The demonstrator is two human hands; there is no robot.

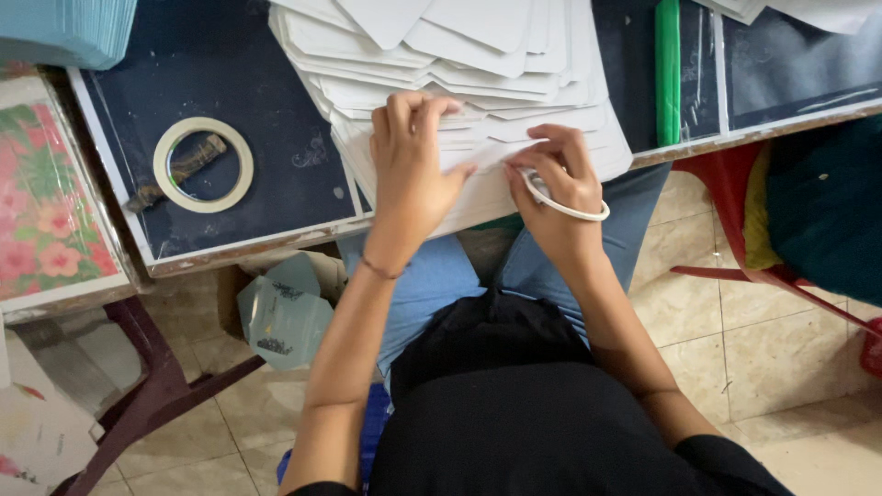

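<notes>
While the person sat at the table edge [248, 246], both hands worked the near end of a fanned stack of white paper sheets [514, 92]. The left hand [412, 165] lay flat on the stack, fingers curled over its edge; the right hand [556, 174] pinched a sheet while gripping a small tape ring [562, 204]. The sheets looked light, thin and flexible, apt to slide and crease, so best taken by a corner with the pile pressed down. Farther left lay a larger tape roll [203, 164]; beyond, a green strip [668, 64].
</notes>
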